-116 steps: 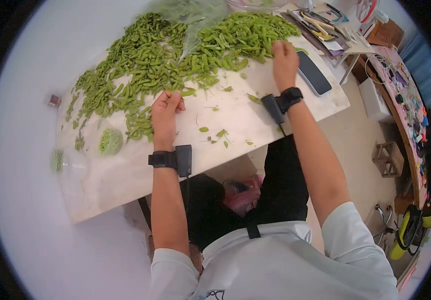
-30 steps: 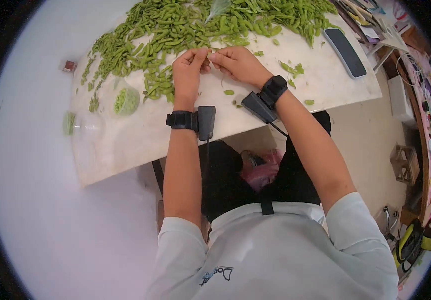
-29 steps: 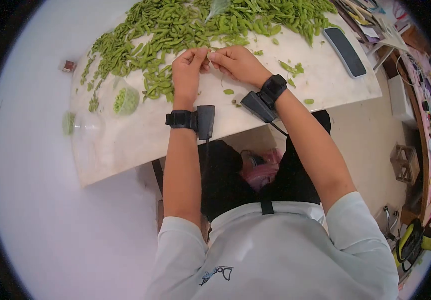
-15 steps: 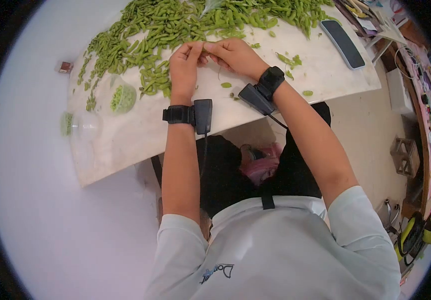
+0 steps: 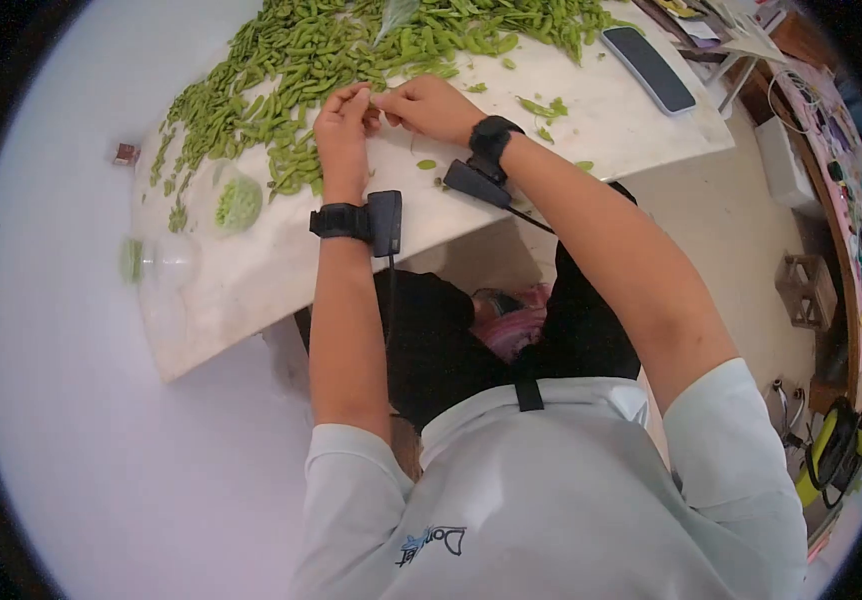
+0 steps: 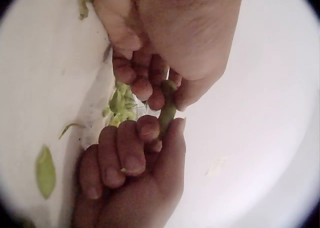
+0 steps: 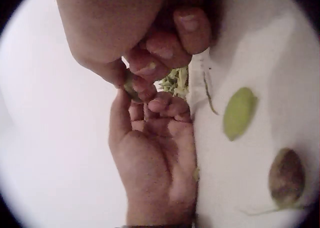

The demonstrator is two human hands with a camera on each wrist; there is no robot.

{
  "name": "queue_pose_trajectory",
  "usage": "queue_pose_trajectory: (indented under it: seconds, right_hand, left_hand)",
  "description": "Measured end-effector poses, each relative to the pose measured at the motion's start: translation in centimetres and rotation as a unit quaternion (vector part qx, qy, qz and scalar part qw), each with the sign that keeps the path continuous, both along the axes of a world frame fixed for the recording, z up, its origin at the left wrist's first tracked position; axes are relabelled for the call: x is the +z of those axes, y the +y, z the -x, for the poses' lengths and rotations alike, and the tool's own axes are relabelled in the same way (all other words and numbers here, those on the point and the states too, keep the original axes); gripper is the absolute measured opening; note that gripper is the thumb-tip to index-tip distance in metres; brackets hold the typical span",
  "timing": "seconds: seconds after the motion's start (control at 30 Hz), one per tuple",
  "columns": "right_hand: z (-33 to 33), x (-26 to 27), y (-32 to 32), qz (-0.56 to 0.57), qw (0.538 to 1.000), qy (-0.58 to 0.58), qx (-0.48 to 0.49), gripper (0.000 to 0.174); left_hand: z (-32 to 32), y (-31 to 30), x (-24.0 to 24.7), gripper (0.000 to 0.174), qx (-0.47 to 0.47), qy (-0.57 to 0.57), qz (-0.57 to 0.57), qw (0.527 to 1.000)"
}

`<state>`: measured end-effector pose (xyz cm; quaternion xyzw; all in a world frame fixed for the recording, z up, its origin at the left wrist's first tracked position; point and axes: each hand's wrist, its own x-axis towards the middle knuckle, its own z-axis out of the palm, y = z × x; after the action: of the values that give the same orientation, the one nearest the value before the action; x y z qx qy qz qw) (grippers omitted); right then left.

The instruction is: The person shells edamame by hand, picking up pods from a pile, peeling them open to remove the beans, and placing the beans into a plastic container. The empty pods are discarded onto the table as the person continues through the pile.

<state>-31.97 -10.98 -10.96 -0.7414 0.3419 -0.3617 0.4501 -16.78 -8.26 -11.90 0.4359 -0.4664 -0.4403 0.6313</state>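
Both hands meet over the near side of the pod pile, pinching one green soybean pod [image 6: 168, 105] from its two ends. The left hand [image 5: 343, 135] has the pod between thumb and fingertips, and its other fingers are curled. Opposite it, the right hand [image 5: 436, 107] pinches the other end with thumb and forefinger. Part of the pod [image 7: 131, 86] shows between the fingertips in the right wrist view. Beyond the hands spreads a large heap of green pods [image 5: 291, 90]. Left of the left hand sits a clear plastic cup [image 5: 239, 203] with light-green beans inside.
A second clear container [image 5: 166, 262] lies at the table's left end. A phone [image 5: 649, 70] rests at the right. Loose pods and leaf scraps [image 5: 548, 108], including a flat green pod [image 7: 240, 114] and a brownish one [image 7: 287, 178], lie near the right hand on the white table [image 5: 216, 320].
Earlier the hands were apart, the right at the heap's right side near the phone. It has come left to meet the left hand, and both have stayed together on the pod over the last second.
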Motion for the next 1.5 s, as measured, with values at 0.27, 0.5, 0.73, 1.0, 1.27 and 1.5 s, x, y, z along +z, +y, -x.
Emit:
queue_pose_trajectory:
  seconds: [0.27,0.5,0.73,1.0,1.27,1.5]
  right_hand:
    - [-1.6,1.8,-0.1,-0.051,0.990,0.133,-0.007,0.068]
    - [-4.7,3.7,-2.3,0.140,0.955,0.251,-0.075,0.056]
    - [-6.7,9.4,-2.8,0.136,0.913,0.384,-0.014,0.035]
    - [-7.9,10.3,-5.5,0.188,0.894,0.407,0.020,0.035]
    - [-8.8,10.3,-6.3,0.196,0.892,0.407,0.024,0.036]
    - [-9.7,10.5,-6.2,0.189,0.890,0.415,0.032,0.038]
  left_hand:
    - [-0.2,0.1,-0.3,0.014,0.008,0.110,0.037,0.993]
    - [-0.8,0.0,-0.4,0.009,0.064,0.144,0.039,0.987]
    - [-1.1,-0.4,-0.8,0.003,0.055,0.172,0.038,0.983]
    - [-1.2,0.5,0.6,0.002,0.062,0.128,0.002,0.990]
    - [-1.2,0.9,1.4,0.002,0.071,0.111,0.003,0.991]
    - [-0.3,1.5,2.3,0.003,0.087,0.109,0.006,0.990]
